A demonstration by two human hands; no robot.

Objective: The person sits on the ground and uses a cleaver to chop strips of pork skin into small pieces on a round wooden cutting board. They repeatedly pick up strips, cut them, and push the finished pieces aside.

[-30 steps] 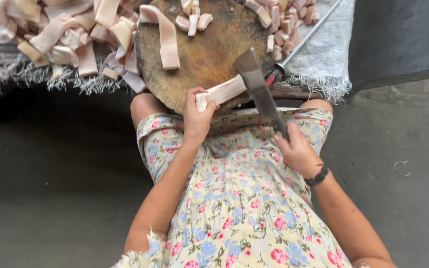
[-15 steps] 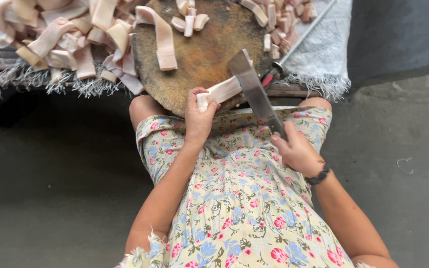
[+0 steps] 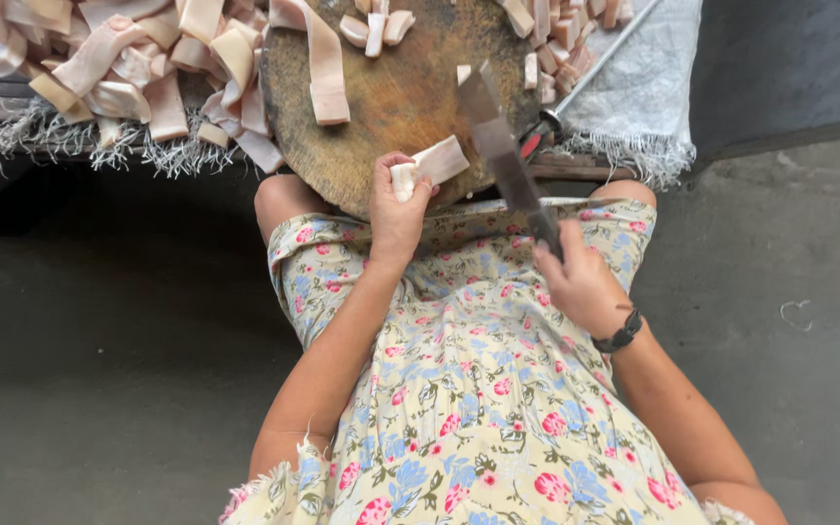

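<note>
A round wooden chopping block [image 3: 391,97] lies in front of my knees. My left hand [image 3: 396,209] grips a pale strip of pork fat [image 3: 435,163] at the block's near edge. My right hand [image 3: 580,282] holds a cleaver [image 3: 498,146] by its handle, with the blade raised just right of the strip's free end. A long strip of fat [image 3: 321,58] lies across the block's left side. Cut pieces [image 3: 376,27] sit at the block's far edge, and a heap of cut pieces [image 3: 566,24] at its far right.
A large heap of fat strips [image 3: 138,58] covers a frayed cloth at the left. A sharpening steel [image 3: 585,73] rests on a white sack [image 3: 644,87] at the right. Grey concrete floor [image 3: 99,369] surrounds my flowered dress.
The cleaver's blade has lifted slightly off the strip and stands a little further right. My left hand has kept its grip on the strip.
</note>
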